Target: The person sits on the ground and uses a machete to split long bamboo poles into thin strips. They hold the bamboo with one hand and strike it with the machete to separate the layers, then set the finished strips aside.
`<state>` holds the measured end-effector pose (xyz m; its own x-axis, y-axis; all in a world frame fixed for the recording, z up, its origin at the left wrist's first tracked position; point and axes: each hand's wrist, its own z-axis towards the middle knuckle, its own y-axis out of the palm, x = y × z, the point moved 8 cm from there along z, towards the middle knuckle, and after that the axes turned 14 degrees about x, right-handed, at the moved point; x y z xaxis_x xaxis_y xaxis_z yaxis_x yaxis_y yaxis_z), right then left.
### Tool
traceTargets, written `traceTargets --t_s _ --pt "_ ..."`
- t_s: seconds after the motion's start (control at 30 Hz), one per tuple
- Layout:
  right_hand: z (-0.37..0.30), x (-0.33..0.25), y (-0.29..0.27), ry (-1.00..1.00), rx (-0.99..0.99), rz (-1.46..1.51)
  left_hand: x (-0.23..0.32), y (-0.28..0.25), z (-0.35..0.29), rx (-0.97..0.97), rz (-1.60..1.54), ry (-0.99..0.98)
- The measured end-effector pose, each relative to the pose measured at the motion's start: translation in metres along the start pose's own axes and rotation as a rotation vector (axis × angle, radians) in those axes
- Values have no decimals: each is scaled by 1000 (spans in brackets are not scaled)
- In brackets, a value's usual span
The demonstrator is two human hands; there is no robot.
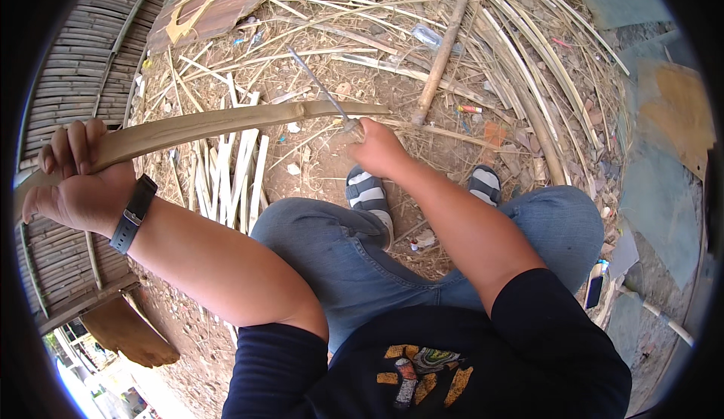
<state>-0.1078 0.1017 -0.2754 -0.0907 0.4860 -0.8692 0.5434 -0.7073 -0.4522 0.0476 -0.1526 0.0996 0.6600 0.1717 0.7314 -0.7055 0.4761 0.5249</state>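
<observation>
Brown bamboo makes up the long, slightly curved strip (226, 121) that I see from the head view, slanting across in front of a seated or crouching person, above bare earth and straw. At its left end the left grip (84, 185) is clenched around the strip, fingers curled over the upper edge, palm beneath; a dark watch (133, 215) circles that wrist. Over by the strip's right end, the right grip (377, 147) is closed on the handle of a thin grey blade (308, 72), which crosses the strip just beside a knot and points up and to the left. I cannot tell how deep, if at all, the edge bites.

Below the strip, a bundle of pale slats (245, 170) lies on the ground near the left knee. Blue jeans (332, 245) cover the bent legs, with a grey sandal (368, 196) under the left one. Further out, a round pole (449, 42) rests at a slant just beside a clear plastic bottle (427, 38), long thin canes curve off to the right, and a slatted wall (79, 42) stands at the left.
</observation>
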Motion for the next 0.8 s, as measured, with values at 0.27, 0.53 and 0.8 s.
traceTargets --t_s 0.27,0.53,0.8 --pt "-14 -48 -3 -240 -32 155 -6 19 -9 -193 -190 -154" --pt "-4 94 3 218 106 -149 -3 20 -5 117 38 41" --pt "-34 -70 12 -254 18 233 7 -5 -6 401 108 185"
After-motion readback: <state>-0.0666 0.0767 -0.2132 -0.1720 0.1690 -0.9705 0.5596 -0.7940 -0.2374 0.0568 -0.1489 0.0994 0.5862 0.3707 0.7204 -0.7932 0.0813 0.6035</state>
